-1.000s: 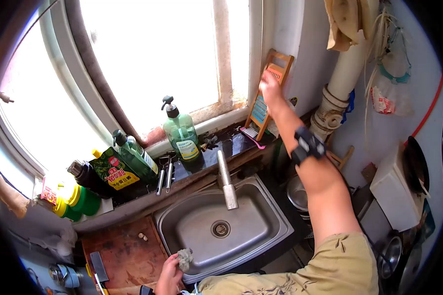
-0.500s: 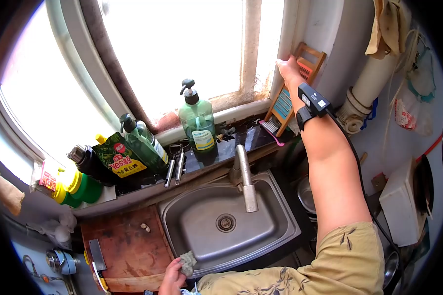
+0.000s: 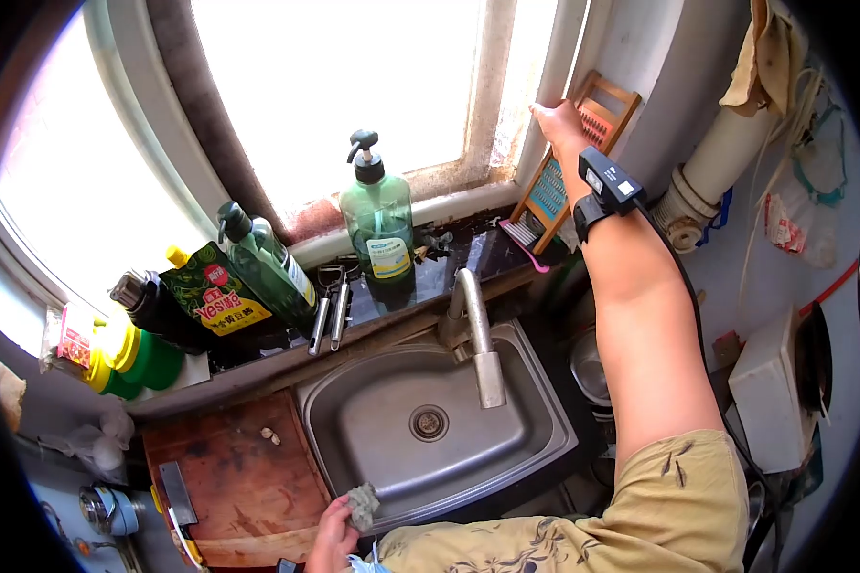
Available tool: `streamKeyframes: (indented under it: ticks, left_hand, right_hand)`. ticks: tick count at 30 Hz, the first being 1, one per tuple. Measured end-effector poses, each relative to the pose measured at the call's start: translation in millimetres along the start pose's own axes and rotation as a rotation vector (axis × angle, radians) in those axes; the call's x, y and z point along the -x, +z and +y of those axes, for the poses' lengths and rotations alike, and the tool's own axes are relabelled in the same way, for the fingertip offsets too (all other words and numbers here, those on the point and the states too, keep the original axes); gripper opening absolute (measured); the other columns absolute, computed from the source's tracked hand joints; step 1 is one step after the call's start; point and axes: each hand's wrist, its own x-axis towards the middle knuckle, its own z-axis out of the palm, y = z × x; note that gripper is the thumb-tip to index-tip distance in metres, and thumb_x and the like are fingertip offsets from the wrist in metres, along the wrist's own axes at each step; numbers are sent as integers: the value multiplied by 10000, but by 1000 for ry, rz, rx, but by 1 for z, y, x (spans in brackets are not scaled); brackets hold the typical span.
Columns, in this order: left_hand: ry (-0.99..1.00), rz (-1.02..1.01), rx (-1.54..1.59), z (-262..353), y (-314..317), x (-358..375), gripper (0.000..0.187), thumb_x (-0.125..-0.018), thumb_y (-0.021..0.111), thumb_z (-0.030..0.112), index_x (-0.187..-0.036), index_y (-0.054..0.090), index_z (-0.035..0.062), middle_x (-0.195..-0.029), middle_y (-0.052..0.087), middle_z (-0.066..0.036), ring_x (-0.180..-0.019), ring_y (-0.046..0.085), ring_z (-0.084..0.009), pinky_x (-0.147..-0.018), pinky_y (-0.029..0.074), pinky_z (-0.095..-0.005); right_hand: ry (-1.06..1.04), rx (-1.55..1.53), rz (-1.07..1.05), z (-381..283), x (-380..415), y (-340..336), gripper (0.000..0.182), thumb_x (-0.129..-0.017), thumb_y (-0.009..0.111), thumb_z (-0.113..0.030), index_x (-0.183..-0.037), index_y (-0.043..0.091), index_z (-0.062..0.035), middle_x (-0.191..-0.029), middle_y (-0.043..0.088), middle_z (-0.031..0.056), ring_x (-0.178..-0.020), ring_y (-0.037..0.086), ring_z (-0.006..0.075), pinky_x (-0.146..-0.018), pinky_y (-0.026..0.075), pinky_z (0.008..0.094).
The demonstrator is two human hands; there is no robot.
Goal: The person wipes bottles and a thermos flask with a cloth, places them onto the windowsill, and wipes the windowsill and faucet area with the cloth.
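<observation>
My left hand [image 3: 331, 537] is closed on a crumpled grey cloth [image 3: 362, 506] at the near left rim of the steel sink [image 3: 382, 420]. My right hand [image 3: 562, 126] reaches up to the right side of the window, beside the window frame [image 3: 535, 143]. Its thumb is stretched out to the left, and nothing shows in it; the other fingers are partly hidden. Just behind that hand and wrist, a wooden-framed grater [image 3: 549, 199] with blue and orange panels leans in the corner. A pink-handled brush [image 3: 524, 239] lies at the grater's foot.
The faucet [image 3: 478, 344] hangs over the sink. Along the sill stand a pump bottle [image 3: 380, 224], a second green bottle [image 3: 269, 272], a sauce pouch [image 3: 215, 296], peelers [image 3: 331, 315] and yellow-lidded jars [image 3: 139, 353]. A cutting board [image 3: 234, 477] bears a cleaver [image 3: 177, 494] and small pale pieces [image 3: 270, 436].
The view has shifted slightly. My right hand has moved a little up and left at the window frame, its thumb more extended. My left hand still holds the cloth.
</observation>
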Motion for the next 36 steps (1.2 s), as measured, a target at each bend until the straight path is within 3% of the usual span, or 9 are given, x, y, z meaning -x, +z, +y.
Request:
streamKeyframes:
  ticks: [8, 12, 16, 22, 28, 32, 36]
  left_hand:
    - [-17, 13, 0, 9, 12, 4, 290, -827, 407, -43, -1100, 506, -31, -1104, 585, -170, -1011, 585, -297, -884, 488, -403]
    - [-13, -39, -19, 3, -3, -2, 295, -857, 415, -1, -1143, 488, 5, -1128, 579, -153, -1032, 573, -309, -885, 475, -458]
    - [-18, 39, -12, 1, -8, 6, 292, -867, 409, -3, -1144, 501, -5, -1111, 588, -158, -1019, 581, -300, -890, 479, -441]
    - [-52, -12, 25, -19, -43, -3, 309, -871, 359, -15, -1164, 457, -9, -1126, 575, -168, -1020, 583, -302, -849, 499, -417]
    - [-45, -11, -11, -12, -25, -11, 306, -873, 358, -14, -1164, 447, 15, -1092, 583, -155, -995, 590, -286, -822, 508, -407]
    - [-29, 53, -11, -5, -11, -12, 285, -860, 377, -29, -1126, 471, 12, -1065, 585, -151, -979, 593, -273, -803, 517, -404]
    - [75, 91, 10, 18, -3, -11, 149, -864, 462, 27, -983, 549, 45, -964, 615, -97, -889, 606, -227, -761, 520, -364]
  right_hand:
    - [3, 23, -82, 0, -2, -1, 545, -715, 706, -370, -993, 599, 87, -1047, 600, 273, -996, 588, 372, -854, 473, 354]
    - [-23, 130, -19, -14, 6, -10, 506, -759, 668, -361, -981, 599, 88, -1011, 607, 281, -991, 594, 368, -854, 474, 369]
    - [-4, 356, 60, -15, 2, -6, 546, -744, 671, -414, -1018, 600, 53, -1015, 622, 243, -988, 591, 363, -865, 454, 385]
    - [-75, 386, 71, -8, -5, -7, 543, -754, 673, -421, -1006, 583, 51, -993, 629, 231, -958, 597, 370, -833, 464, 398]
    - [-147, 410, 107, -13, 3, 0, 546, -763, 659, -439, -1031, 579, 29, -990, 632, 218, -955, 596, 364, -830, 460, 401]
    - [-178, 370, 70, -14, 6, -3, 552, -764, 655, -435, -1027, 570, 43, -1011, 617, 231, -959, 593, 372, -830, 463, 416]
    - [-168, 337, 83, -8, 2, 0, 532, -767, 649, -424, -1033, 575, 30, -1010, 621, 216, -955, 594, 369, -832, 461, 414]
